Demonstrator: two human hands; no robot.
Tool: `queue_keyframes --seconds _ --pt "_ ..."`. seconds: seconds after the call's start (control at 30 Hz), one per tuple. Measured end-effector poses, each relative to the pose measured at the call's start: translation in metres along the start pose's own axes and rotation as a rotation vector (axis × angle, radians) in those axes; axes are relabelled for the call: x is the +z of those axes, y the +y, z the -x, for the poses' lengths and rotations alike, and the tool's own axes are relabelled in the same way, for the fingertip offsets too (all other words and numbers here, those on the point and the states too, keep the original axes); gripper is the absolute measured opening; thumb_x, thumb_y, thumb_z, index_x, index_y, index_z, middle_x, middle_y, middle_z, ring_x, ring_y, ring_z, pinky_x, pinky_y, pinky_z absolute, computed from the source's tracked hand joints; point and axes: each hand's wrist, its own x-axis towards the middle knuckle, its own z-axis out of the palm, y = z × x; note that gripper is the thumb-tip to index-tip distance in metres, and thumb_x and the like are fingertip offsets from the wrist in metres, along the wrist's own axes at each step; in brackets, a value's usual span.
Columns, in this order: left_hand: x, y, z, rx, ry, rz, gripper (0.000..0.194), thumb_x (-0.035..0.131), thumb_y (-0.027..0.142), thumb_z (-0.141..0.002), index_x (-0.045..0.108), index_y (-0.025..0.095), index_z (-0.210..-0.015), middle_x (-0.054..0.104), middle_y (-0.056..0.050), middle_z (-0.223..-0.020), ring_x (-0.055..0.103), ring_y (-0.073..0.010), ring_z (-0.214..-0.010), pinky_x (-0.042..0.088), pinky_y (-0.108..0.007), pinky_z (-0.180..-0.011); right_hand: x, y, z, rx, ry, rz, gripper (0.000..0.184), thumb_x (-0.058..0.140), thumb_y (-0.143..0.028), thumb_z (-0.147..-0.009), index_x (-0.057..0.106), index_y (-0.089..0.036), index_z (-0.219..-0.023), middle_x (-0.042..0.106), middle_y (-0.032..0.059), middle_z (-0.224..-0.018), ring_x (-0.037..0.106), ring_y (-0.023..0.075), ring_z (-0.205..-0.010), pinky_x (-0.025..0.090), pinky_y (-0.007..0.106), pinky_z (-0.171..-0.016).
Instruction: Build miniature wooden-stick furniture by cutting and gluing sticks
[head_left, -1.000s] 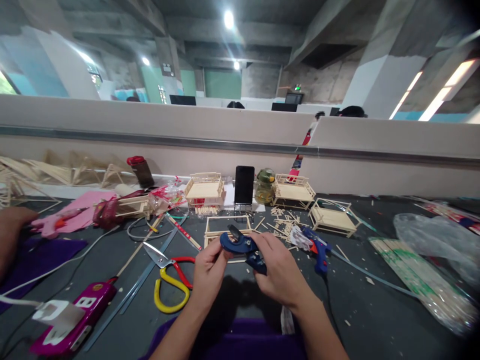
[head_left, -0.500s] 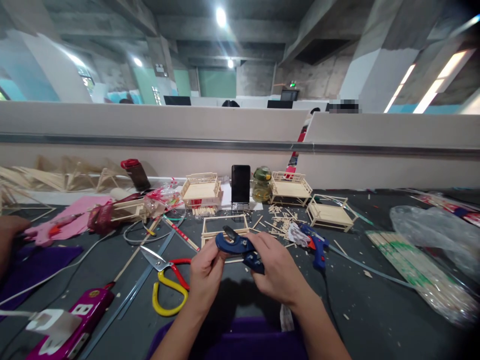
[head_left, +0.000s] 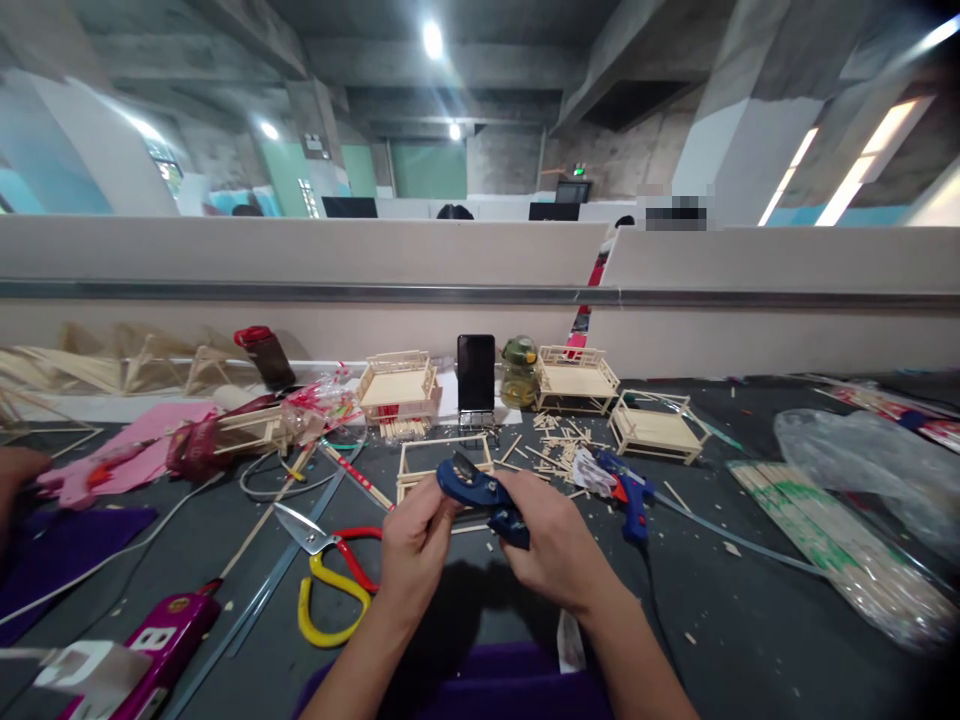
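Observation:
Just above the dark table near its middle I hold a blue hand cutter [head_left: 480, 492]. My right hand [head_left: 559, 545] is closed round its handles. My left hand [head_left: 415, 548] pinches at the cutter's head from the left; whether a thin stick is between its fingers I cannot make out. Behind the cutter lies an open frame of wooden sticks [head_left: 442, 465]. Loose short sticks [head_left: 559, 452] are scattered to its right.
Red-and-yellow scissors [head_left: 334, 570] lie left of my hands, a blue glue gun [head_left: 628, 492] right. Three stick-built miniature beds [head_left: 577, 378], a standing phone [head_left: 475, 372] and a jar [head_left: 519, 372] line the back. Bagged sticks [head_left: 832, 550] lie far right. Another person's hand [head_left: 16, 472] shows at far left.
Both hands and the cutter keep the same grip; the cutter has tipped up slightly. The view has shifted a little to the right.

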Motion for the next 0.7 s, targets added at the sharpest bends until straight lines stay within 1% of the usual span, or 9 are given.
queue_keyframes --seconds 0.07,0.17,0.2,0.27,0.33,0.4,0.47,0.57,0.7 --pt "0.004 0.005 -0.013 -0.004 -0.065 -0.006 0.021 0.048 0.02 -0.093 0.067 0.017 -0.085 0.062 -0.003 -0.077 0.056 -0.015 -0.074 0.042 -0.023 -0.07 0.0 0.007 0.001 0.027 0.045 -0.022 0.049 0.052 -0.011 -0.075 0.05 -0.021 -0.122 0.062 0.0089 -0.11 0.058 0.0245 -0.102 0.046 0.036 -0.087" --pt "0.017 0.012 -0.038 -0.066 -0.229 -0.079 0.023 0.047 0.022 -0.093 0.064 0.016 -0.079 0.061 -0.002 -0.073 0.055 -0.0149 -0.069 0.039 -0.023 -0.065 0.0 0.022 0.002 0.167 0.087 -0.049 0.029 0.053 -0.021 -0.084 0.054 -0.021 -0.113 0.066 0.0072 -0.1 0.062 0.0231 -0.091 0.046 0.033 -0.08" --pt "0.023 0.014 -0.046 -0.091 -0.296 -0.126 0.022 0.047 0.022 -0.092 0.063 0.016 -0.078 0.062 -0.003 -0.075 0.056 -0.0155 -0.07 0.039 -0.024 -0.065 0.001 0.028 0.002 0.226 0.087 -0.057 0.023 0.053 -0.025 -0.086 0.056 -0.021 -0.109 0.067 0.0063 -0.095 0.063 0.0228 -0.087 0.046 0.032 -0.077" --pt "0.037 0.017 -0.06 -0.146 -0.419 -0.273 0.022 0.05 0.02 -0.09 0.062 0.016 -0.072 0.063 -0.004 -0.073 0.056 -0.0169 -0.068 0.036 -0.025 -0.063 0.003 0.04 0.003 0.321 0.078 -0.074 0.019 0.053 -0.032 -0.088 0.058 -0.02 -0.101 0.067 0.0047 -0.085 0.063 0.0224 -0.08 0.045 0.031 -0.073" --pt "0.049 0.017 -0.067 -0.17 -0.478 -0.397 0.02 0.05 0.016 -0.089 0.062 0.016 -0.073 0.065 -0.006 -0.076 0.058 -0.019 -0.07 0.035 -0.026 -0.064 0.007 0.051 0.004 0.38 0.081 -0.102 0.018 0.052 -0.034 -0.088 0.059 -0.02 -0.097 0.067 0.0039 -0.081 0.063 0.0217 -0.077 0.044 0.03 -0.07" --pt "0.059 0.015 -0.068 -0.169 -0.482 -0.449 0.018 0.049 0.013 -0.088 0.062 0.016 -0.076 0.066 -0.008 -0.079 0.059 -0.0204 -0.074 0.035 -0.027 -0.065 0.012 0.059 0.006 0.416 0.091 -0.139 0.018 0.05 -0.036 -0.089 0.059 -0.021 -0.095 0.066 0.0023 -0.077 0.063 0.02 -0.071 0.042 0.028 -0.066" --pt "0.063 0.011 -0.066 -0.161 -0.452 -0.429 0.016 0.049 0.014 -0.088 0.062 0.016 -0.078 0.066 -0.008 -0.08 0.059 -0.0204 -0.074 0.036 -0.027 -0.066 0.015 0.065 0.006 0.424 0.102 -0.168 0.019 0.05 -0.037 -0.089 0.059 -0.021 -0.093 0.064 0.0005 -0.072 0.06 0.0184 -0.066 0.041 0.026 -0.062" --pt "0.063 0.004 -0.064 -0.142 -0.401 -0.38 0.014 0.05 0.015 -0.087 0.062 0.016 -0.079 0.065 -0.007 -0.079 0.058 -0.0192 -0.073 0.036 -0.026 -0.066 0.018 0.069 0.004 0.393 0.113 -0.169 0.018 0.051 -0.037 -0.088 0.059 -0.021 -0.087 0.062 -0.0001 -0.07 0.058 0.0177 -0.065 0.039 0.026 -0.061" --pt "0.058 -0.002 -0.066 -0.139 -0.398 -0.353 0.016 0.051 0.015 -0.086 0.062 0.017 -0.074 0.064 -0.006 -0.076 0.057 -0.0184 -0.071 0.036 -0.026 -0.065 0.021 0.071 0.0 0.351 0.134 -0.142 0.018 0.054 -0.036 -0.086 0.058 -0.02 -0.081 0.062 0.0008 -0.071 0.057 0.0177 -0.068 0.038 0.026 -0.063"
